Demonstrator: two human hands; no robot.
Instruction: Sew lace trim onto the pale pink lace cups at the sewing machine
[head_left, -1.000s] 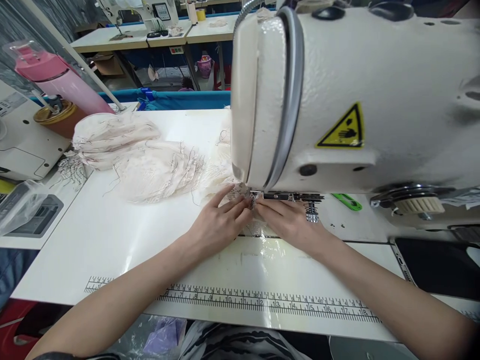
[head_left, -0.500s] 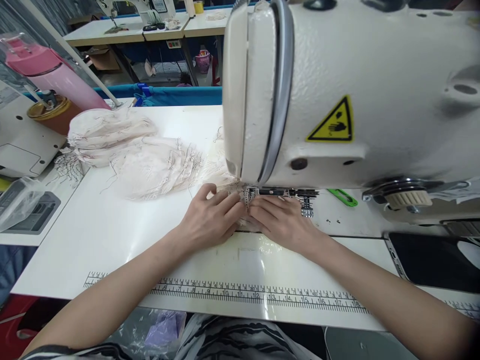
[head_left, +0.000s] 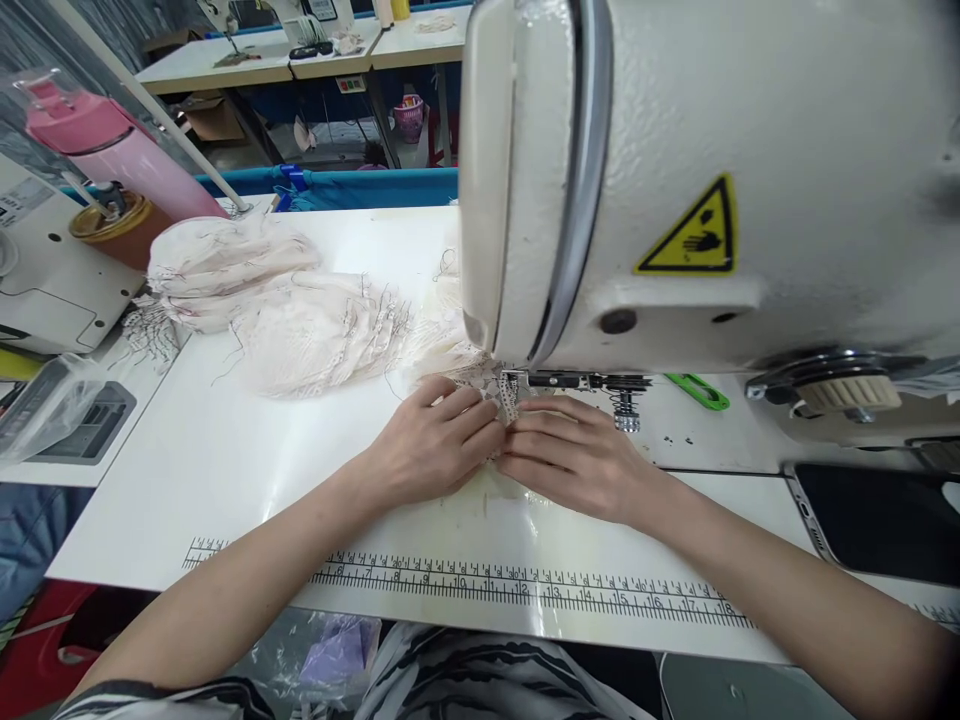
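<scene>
A strip of pale lace fabric [head_left: 510, 396] runs under the presser foot area [head_left: 517, 378] of the white sewing machine [head_left: 540, 180]. Just in front of the foot, my left hand [head_left: 442, 440] has its fingers curled and closed on the lace. My right hand [head_left: 577, 455] meets it from the other side, fingers long and close together, tips on the same lace and thumb hidden beneath. Little of the fabric shows between the fingertips. Behind my left hand, gathered sheer cream fabric [head_left: 307, 335] with loose thread ends trails towards the machine.
A pink bottle [head_left: 142, 165] and a brown pot [head_left: 124, 230] stand at the back left. Green thread snips [head_left: 697, 391] lie right of the needle area, a dark phone [head_left: 877, 520] farther right. A printed ruler [head_left: 465, 585] lines the table's front edge.
My right hand has drawn back from the foot towards me, its fingers straighter. The left hand has stayed at the lace. The whole view has shifted slightly.
</scene>
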